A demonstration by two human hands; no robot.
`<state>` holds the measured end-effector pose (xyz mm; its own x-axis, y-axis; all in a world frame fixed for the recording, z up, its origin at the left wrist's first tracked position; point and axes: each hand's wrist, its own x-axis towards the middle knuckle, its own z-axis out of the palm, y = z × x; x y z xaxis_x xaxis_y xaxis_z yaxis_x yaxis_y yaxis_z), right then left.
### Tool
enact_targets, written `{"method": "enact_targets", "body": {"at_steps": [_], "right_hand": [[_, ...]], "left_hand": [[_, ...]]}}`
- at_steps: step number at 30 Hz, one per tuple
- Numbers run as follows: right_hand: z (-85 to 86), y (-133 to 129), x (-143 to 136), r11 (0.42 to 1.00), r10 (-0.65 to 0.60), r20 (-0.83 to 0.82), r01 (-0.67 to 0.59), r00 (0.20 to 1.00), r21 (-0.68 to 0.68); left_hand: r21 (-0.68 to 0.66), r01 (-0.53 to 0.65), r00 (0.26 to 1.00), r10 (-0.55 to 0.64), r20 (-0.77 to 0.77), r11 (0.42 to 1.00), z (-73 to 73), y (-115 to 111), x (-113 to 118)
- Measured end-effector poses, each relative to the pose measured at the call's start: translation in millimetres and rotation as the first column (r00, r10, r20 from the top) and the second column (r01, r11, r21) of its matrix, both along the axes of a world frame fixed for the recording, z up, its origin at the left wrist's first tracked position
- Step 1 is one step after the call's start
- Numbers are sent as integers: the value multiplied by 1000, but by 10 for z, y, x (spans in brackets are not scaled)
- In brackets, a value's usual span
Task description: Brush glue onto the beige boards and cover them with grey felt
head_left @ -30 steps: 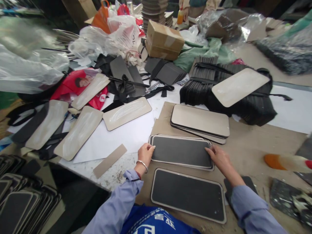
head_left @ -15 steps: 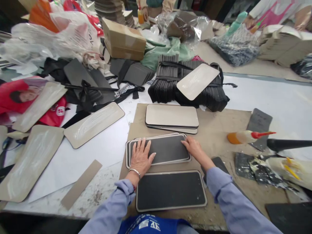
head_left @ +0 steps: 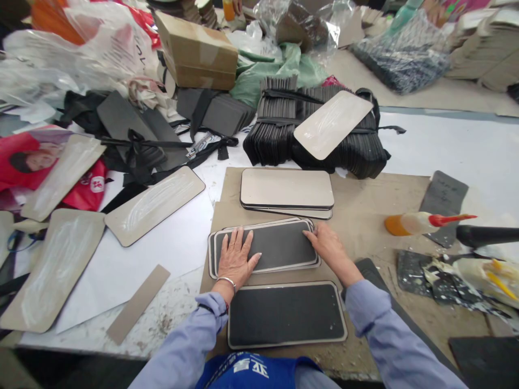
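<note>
My left hand (head_left: 237, 257) lies flat, fingers spread, on the left part of a dark grey rounded panel (head_left: 279, 246). This panel tops a small, slightly fanned stack with beige borders. At its upper right corner, my right hand (head_left: 327, 247) has its fingers bent around the edge, thumb side against the panel; the far fingertips are hidden. Nearer to me lies another black rounded panel with a beige border (head_left: 286, 314). Beyond the stack, a few beige rounded panels (head_left: 287, 188) are piled with the pale face up.
Beige panels with whitish smears (head_left: 156, 205) lie at the left, beside a narrow brown strip (head_left: 138, 303). Behind stand tied bundles of black pieces (head_left: 275, 121) and a cardboard box (head_left: 198, 51). To the right are a red-tipped glue bottle (head_left: 417, 222) and a glue-crusted container (head_left: 486, 275).
The camera view has tilted down a little and shifted. Both hands stay on the same panel, with only a slight movement of my right fingers at its corner.
</note>
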<state>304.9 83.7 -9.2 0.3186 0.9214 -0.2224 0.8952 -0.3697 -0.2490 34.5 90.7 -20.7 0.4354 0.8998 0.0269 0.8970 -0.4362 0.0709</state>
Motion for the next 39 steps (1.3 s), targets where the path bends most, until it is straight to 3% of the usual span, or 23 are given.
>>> {"method": "enact_targets", "body": {"at_steps": [3,5,7,9,11,16,23,27,31,36,39], "right_hand": [[75,-72,-146,981,-24,152,-6,988,194],[90,-84,-312,932,119,171,-170,978,319],[60,-58,-487,848,335,170,-375,927,374],[-6,-13,-616,772,496,172,-523,851,362],[-85,32,-672,738,567,175,-590,805,327],[-221,90,-636,733,585,169,-606,793,308],[-195,99,-663,754,572,167,-595,803,280],[-174,83,-654,783,538,144,-556,830,280],[-224,59,-623,814,447,54,-431,893,389],[-239,99,-513,804,162,-176,-27,971,594],[-132,-69,-228,789,23,-274,151,961,595]], "left_hand": [[-3,0,1000,0,27,1000,-5,4,0],[-10,-6,999,7,42,1000,3,5,3],[-19,-13,999,14,51,1000,16,3,6],[-27,-17,998,18,52,999,27,-5,7],[-30,-13,999,15,53,999,31,-14,5],[-30,-12,997,14,71,999,23,-8,-39],[-42,-92,992,96,83,995,44,24,-163],[-54,-98,992,102,69,994,56,35,-172],[-48,-103,992,107,69,993,57,38,-151],[-25,-86,994,88,69,996,32,23,-170],[-4,-72,994,72,81,997,62,25,-195]]}}
